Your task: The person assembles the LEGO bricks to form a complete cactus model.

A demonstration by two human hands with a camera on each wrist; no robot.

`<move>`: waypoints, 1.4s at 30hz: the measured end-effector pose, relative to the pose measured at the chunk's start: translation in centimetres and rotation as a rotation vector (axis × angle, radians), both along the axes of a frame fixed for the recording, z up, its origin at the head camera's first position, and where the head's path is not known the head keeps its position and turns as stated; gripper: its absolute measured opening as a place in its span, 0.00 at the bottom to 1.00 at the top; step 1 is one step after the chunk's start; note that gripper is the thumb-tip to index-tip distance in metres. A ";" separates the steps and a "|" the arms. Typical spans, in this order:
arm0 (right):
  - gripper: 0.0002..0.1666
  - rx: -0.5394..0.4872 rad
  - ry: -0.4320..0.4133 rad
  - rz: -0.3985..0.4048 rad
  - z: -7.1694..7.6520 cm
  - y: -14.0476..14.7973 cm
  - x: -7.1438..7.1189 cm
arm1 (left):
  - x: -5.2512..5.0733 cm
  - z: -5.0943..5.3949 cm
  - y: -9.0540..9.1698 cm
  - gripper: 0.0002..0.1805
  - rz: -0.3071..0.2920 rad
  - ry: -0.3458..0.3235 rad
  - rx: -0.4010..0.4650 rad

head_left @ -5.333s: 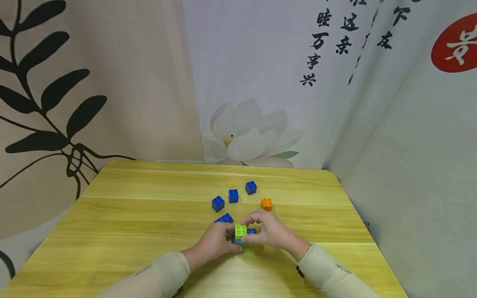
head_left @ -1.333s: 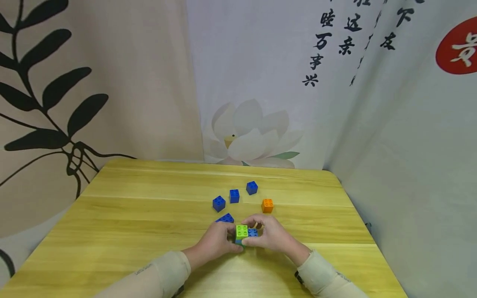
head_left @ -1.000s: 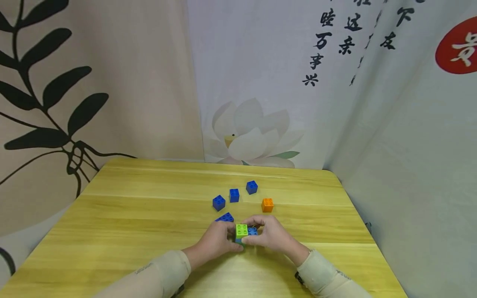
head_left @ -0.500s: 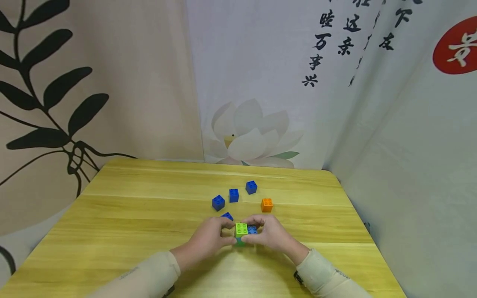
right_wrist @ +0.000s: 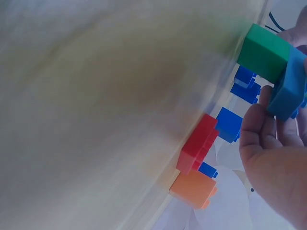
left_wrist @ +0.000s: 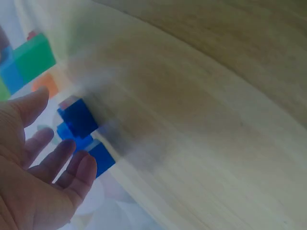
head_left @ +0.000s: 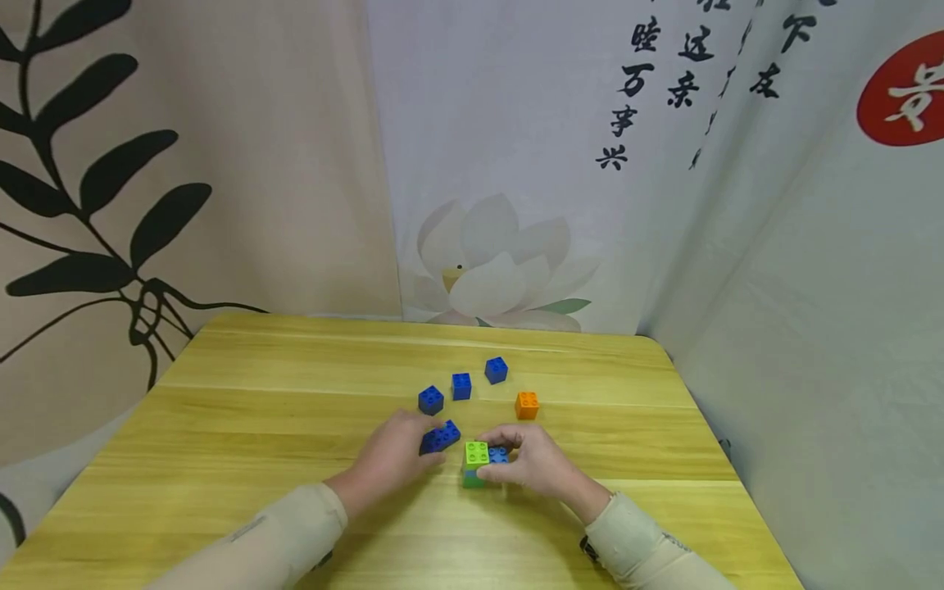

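My left grip [head_left: 394,455] is spread wide, its fingers and thumb about the blue brick [head_left: 441,437]; whether they touch it I can't tell. My right grip [head_left: 527,459] pinches the stack [head_left: 475,467]. Closing the left unevenly could skew the brick out sideways; a lopsided squeeze on the right could tip the stack. Beyond my right fingers, the right wrist view reveals a red brick [right_wrist: 197,146] absent from the head view.

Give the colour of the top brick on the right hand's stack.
Top brick: lime green, clearest in the head view.
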State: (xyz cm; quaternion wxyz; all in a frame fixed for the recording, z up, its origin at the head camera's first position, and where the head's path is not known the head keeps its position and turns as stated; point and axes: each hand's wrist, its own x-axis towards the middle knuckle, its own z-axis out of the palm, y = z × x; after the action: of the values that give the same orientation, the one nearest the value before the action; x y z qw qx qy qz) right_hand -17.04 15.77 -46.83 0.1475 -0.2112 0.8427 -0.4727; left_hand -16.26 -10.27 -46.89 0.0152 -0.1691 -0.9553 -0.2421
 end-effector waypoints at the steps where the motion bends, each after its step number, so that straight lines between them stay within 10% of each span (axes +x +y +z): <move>1: 0.21 -0.001 0.003 0.002 0.0 0.0 0.0 | -0.1 -0.1 0.1 0.25 -0.016 -0.004 -0.003; 42: 0.20 -0.006 -0.007 0.002 -0.3 -0.1 -0.1 | -0.8 -0.7 0.7 0.21 -0.091 -0.028 0.075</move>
State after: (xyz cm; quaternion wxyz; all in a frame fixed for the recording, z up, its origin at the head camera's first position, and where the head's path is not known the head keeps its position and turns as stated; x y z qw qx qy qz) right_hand -17.14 15.62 -47.17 0.1504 -0.2106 0.8405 -0.4760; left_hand -17.07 -9.60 -47.60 -0.0028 -0.2085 -0.9369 -0.2807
